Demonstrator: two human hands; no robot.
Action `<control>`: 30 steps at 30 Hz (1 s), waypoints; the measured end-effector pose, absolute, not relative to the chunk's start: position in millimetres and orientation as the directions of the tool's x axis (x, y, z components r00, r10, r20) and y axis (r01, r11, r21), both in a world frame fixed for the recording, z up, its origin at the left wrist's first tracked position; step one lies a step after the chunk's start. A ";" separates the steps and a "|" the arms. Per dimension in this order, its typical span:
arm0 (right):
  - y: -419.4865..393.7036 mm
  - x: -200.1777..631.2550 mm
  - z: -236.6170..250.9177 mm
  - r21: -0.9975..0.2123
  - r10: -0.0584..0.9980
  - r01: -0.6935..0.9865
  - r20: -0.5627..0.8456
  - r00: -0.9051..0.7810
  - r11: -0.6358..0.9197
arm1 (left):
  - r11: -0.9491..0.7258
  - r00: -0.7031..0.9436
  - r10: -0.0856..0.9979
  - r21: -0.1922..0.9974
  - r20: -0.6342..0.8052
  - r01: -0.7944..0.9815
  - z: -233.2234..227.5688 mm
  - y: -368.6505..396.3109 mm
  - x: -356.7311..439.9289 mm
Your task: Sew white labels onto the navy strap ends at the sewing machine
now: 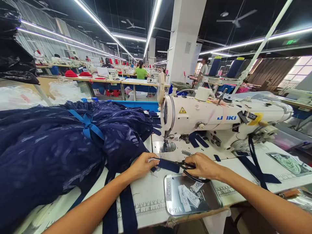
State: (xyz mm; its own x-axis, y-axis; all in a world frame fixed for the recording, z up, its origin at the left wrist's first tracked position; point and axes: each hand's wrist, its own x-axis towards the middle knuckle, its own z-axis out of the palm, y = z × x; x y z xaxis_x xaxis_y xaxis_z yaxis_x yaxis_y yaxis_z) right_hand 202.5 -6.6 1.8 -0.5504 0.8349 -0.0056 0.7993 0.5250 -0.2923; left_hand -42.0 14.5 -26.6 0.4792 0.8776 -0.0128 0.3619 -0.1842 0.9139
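Observation:
In the head view, my left hand (143,165) pinches one end of a navy fabric strap (168,165), with a bit of white showing at the fingertips. My right hand (201,167) is closed around black-handled scissors (187,165), whose blades point left along the strap's upper edge. Whether the blades are touching the fabric I cannot tell. Just beyond my hands is the presser foot (166,145) of a white sewing machine (190,110). Below my right hand, a metal tray (209,201) carries several white labels (188,196).
Heaped navy garments (56,146), tied with a blue ribbon (89,125), fill the left side. Navy straps (128,208) hang over the table's front edge. On the right lie more straps (258,170) and a coil of pale green cord (287,163). Coworkers (140,71) sit farther back.

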 end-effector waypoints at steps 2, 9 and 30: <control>-5.4 203.0 -2.1 -0.352 0.836 0.782 0.004 -0.549 0.515 | -0.178 0.474 0.880 0.919 -0.010 0.352 -25.3 13.2 -41.0; -5.2 208.3 1.2 -0.382 0.879 0.803 0.057 -0.473 0.457 | -0.190 0.477 0.878 0.933 0.023 0.304 -23.0 12.6 -41.7; -15.0 216.0 6.1 -0.343 0.819 0.766 0.019 -0.574 0.545 | -0.201 0.515 0.857 0.938 0.029 0.282 -10.0 5.3 -39.7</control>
State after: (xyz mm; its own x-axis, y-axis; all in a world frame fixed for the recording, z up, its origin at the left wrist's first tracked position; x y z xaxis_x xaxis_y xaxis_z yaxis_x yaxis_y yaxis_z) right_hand 216.0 -15.0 6.1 -0.5741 0.8186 0.0187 0.7655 0.5446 -0.3426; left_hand -39.7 5.3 -10.0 0.5151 0.8566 0.0286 0.2820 -0.2010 0.9381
